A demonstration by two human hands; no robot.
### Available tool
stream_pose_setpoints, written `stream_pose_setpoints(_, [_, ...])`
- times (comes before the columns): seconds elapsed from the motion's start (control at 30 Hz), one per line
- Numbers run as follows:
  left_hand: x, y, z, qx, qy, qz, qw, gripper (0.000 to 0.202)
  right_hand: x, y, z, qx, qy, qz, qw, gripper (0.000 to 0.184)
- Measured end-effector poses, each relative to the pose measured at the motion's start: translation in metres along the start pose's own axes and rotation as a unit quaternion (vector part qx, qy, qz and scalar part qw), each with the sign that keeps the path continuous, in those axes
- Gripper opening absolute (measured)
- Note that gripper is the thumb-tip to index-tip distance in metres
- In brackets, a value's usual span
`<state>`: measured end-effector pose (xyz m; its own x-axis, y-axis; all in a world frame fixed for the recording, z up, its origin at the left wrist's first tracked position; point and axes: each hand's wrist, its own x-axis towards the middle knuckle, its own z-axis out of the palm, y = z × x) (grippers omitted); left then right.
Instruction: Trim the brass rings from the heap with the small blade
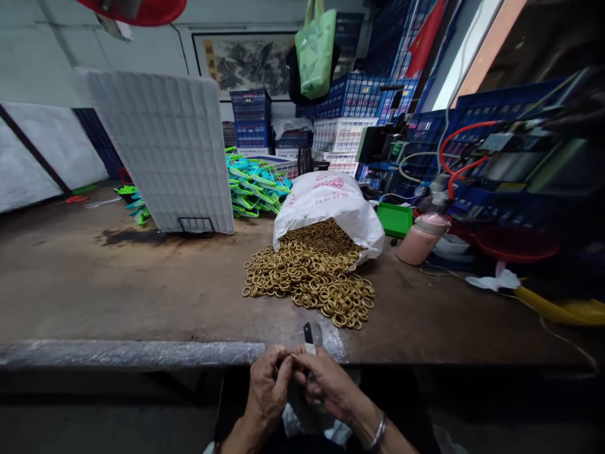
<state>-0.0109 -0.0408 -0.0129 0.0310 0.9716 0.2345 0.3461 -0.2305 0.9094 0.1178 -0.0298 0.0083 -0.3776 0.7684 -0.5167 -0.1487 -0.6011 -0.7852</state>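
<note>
My left hand (270, 379) is closed, with thumb and fingers pinching a gold-coloured ring (297, 360) that is mostly hidden. Against it, my right hand (324, 379) is wrapped round a small knife (309, 334) with a dark slanted blade and a pale wrapped part, pointing up and away from me. Both hands meet just off the table's front edge. Beyond them a heap of gold-coloured rings (314, 277) spills from the mouth of a white woven sack (326, 202) lying on its side.
The brown table (179, 309) has a plastic-wrapped front edge. A white ribbed panel (161, 145) stands upright at left, with green and blue plastic pieces (258, 186) behind. On the right are a green tray (395, 219), a pink bottle (422, 239) and a machine with red hoses (444, 148).
</note>
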Motion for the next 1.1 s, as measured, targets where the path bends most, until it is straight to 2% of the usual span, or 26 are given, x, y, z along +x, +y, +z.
stream_pose_setpoints(0.1, [0.000,-0.002,0.001,0.042,0.015,0.010,0.999,0.017,0.002,0.001,-0.005,-0.044,0.050,-0.064,0.996,0.028])
stream_pose_setpoints(0.23, [0.001,-0.002,0.001,0.045,0.015,0.015,0.999,0.015,0.010,0.005,-0.009,-0.142,0.079,-0.113,0.980,0.037])
stream_pose_setpoints(0.33, [0.004,0.005,0.001,-0.009,-0.020,-0.033,0.999,0.018,0.018,0.005,-0.012,-0.213,0.101,-0.144,0.961,0.033])
stream_pose_setpoints(0.47, [0.009,0.012,0.004,-0.106,-0.069,-0.107,0.986,0.021,0.021,0.000,-0.015,-0.259,0.110,-0.180,0.942,0.025])
stream_pose_setpoints(0.57, [0.011,0.009,0.009,-0.171,-0.088,-0.180,0.965,0.023,0.022,-0.001,-0.019,-0.283,0.120,-0.195,0.931,0.025])
stream_pose_setpoints(0.67, [0.012,0.006,0.013,-0.241,-0.117,-0.260,0.928,0.028,0.024,0.000,-0.022,-0.277,0.113,-0.192,0.935,0.024])
stream_pose_setpoints(0.8, [0.014,0.008,0.012,-0.319,-0.124,-0.303,0.889,0.028,0.029,-0.001,-0.025,-0.231,0.071,-0.172,0.955,0.024])
stream_pose_setpoints(0.87, [0.015,0.009,0.012,-0.327,-0.113,-0.316,0.883,0.027,0.030,-0.002,-0.028,-0.224,0.084,-0.167,0.956,0.025])
stream_pose_setpoints(0.97, [0.017,0.010,0.011,-0.304,-0.093,-0.324,0.891,0.027,0.027,-0.003,-0.033,-0.300,0.129,-0.184,0.927,0.025])
stream_pose_setpoints(1.1, [0.019,0.012,0.012,-0.274,-0.085,-0.331,0.899,0.029,0.020,-0.004,-0.034,-0.487,0.116,-0.183,0.846,0.015])
